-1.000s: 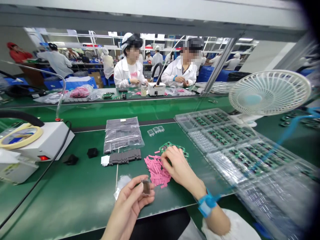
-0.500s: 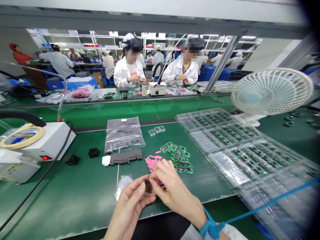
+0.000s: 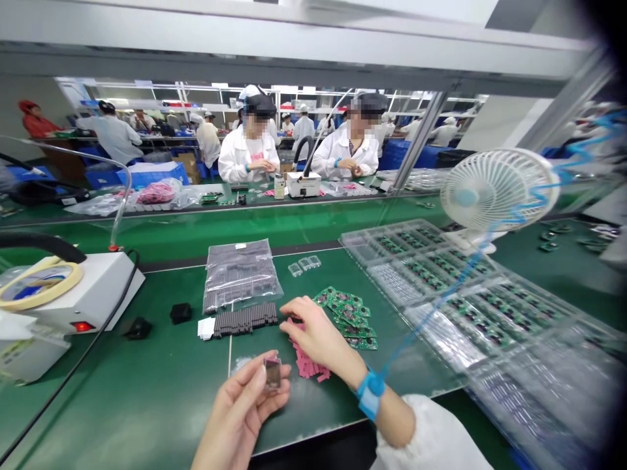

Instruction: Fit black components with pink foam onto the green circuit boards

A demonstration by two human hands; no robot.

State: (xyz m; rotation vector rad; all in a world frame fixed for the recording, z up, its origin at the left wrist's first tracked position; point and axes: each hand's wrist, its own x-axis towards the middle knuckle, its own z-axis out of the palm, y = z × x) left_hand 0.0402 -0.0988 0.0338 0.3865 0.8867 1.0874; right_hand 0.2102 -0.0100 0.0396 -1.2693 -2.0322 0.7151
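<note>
Between its thumb and fingers, my left hand (image 3: 249,398) grips a small clear plastic frame (image 3: 273,374) with a brownish pane inside and a bit of pink along its top edge. My right hand (image 3: 313,329) is open, thumb apart from the fingers, over the pink strips (image 3: 309,364). Its fingertips are near the right end of a row of dark, narrow pieces (image 3: 247,320); I see nothing held in it. Green circuit boards (image 3: 347,310) lie in a pile just beyond that hand. A blue wrist strap (image 3: 371,393) circles my right wrist.
Behind the row lies a clear bag of dark strips (image 3: 242,274), with small clear frames (image 3: 304,264) to its right. Trays of boards (image 3: 441,281) and a fan (image 3: 499,189) stand right. A white device (image 3: 98,290) stands left, near black blocks (image 3: 180,313). Co-workers sit opposite.
My right hand has left the clear frame and moved up and away over the pink strips, fingers opening. My left hand keeps the frame, a little lower and further left.
</note>
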